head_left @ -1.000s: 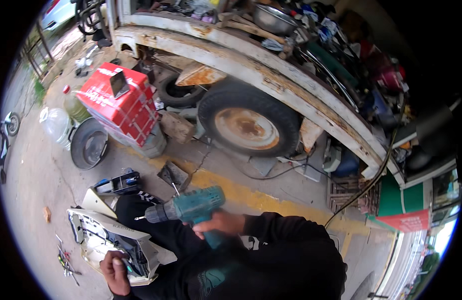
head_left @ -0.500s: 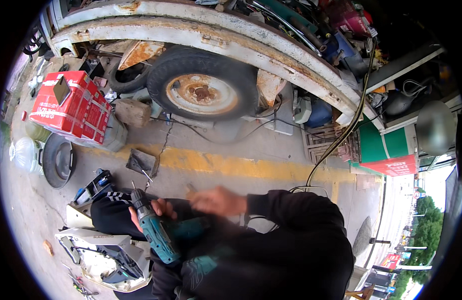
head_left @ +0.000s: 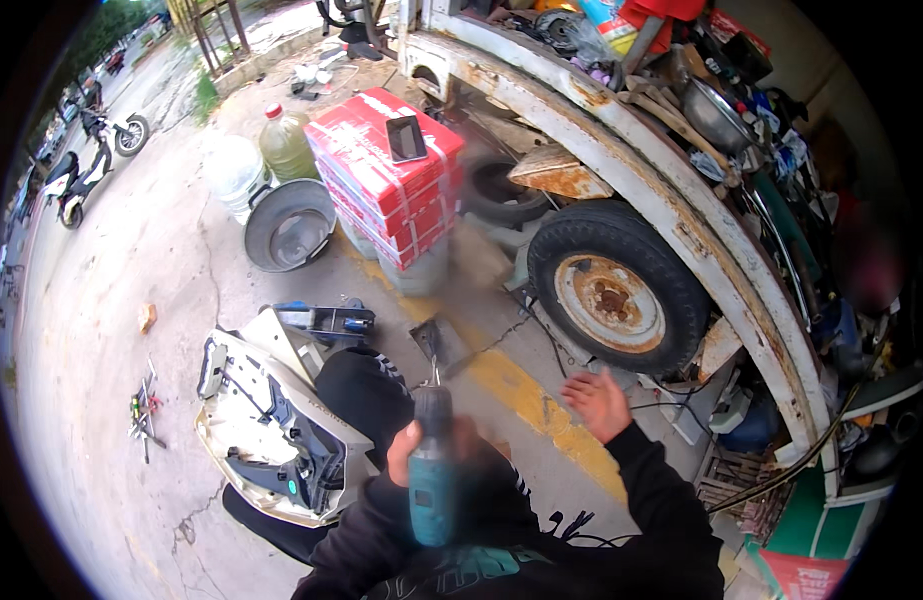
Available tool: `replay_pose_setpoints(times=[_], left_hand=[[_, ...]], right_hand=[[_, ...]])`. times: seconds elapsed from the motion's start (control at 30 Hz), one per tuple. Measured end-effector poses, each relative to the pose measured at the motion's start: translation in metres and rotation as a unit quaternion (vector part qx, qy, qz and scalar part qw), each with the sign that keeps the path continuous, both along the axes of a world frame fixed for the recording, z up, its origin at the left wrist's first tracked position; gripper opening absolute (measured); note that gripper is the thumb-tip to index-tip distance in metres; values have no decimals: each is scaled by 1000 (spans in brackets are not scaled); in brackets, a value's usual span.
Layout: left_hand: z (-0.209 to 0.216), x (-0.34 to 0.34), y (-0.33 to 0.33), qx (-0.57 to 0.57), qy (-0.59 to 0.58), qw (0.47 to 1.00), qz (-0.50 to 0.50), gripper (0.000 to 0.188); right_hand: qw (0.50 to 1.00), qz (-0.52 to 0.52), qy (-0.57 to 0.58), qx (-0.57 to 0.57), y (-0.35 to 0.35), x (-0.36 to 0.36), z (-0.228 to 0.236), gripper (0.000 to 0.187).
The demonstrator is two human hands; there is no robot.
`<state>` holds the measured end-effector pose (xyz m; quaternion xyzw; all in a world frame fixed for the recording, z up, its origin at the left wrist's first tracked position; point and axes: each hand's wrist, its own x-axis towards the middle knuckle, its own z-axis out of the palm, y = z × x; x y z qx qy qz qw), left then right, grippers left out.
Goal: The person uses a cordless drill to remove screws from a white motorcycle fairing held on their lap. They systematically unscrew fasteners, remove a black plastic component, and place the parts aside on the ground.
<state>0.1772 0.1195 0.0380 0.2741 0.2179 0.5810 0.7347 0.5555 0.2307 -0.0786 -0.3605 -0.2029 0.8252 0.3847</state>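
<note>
Near the middle of the lower view, a teal and black cordless drill (head_left: pixel 433 485) points away from me with a bit at its tip. My left hand (head_left: pixel 405 452) is wrapped round it, with part of the fingers hidden behind its body. To the right, my right hand (head_left: pixel 598 404) is raised over the yellow floor stripe with its fingers stretched out and nothing in it. A white motorcycle fairing panel (head_left: pixel 353 455) with black parts inside lies at my left knee. Beyond the drill tip sits a small dark tray (head_left: pixel 439 342) on the ground.
A blue and black tool case (head_left: pixel 326 321) stands beyond the panel. Red boxes (head_left: pixel 381 165) with a phone on top are farther off, beside a black basin (head_left: pixel 289 225). A rusty-rimmed wheel (head_left: pixel 616 300) sits under a white metal frame. Hand tools (head_left: pixel 146 410) lie far left.
The view has swung to the left. My right hand has moved out to the right, away from the drill. The drill stays in my left hand and now points straight ahead.
</note>
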Motion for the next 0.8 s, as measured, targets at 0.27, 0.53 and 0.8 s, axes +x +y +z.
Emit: replay_pose_setpoints(times=[0.27,0.53,0.8], left_hand=[[74,-55,-36,-131,337,932,0,40],[60,-24,-59,-67,540,837,64,38],[54,-30,-53,-42,474,874,99,62]], right_hand=[[928,300,198,-101,-71,-304,114,66],[901,209,275,-263,-120,-290,64,58],[873,163,327,-323,-111,-310,58,49]])
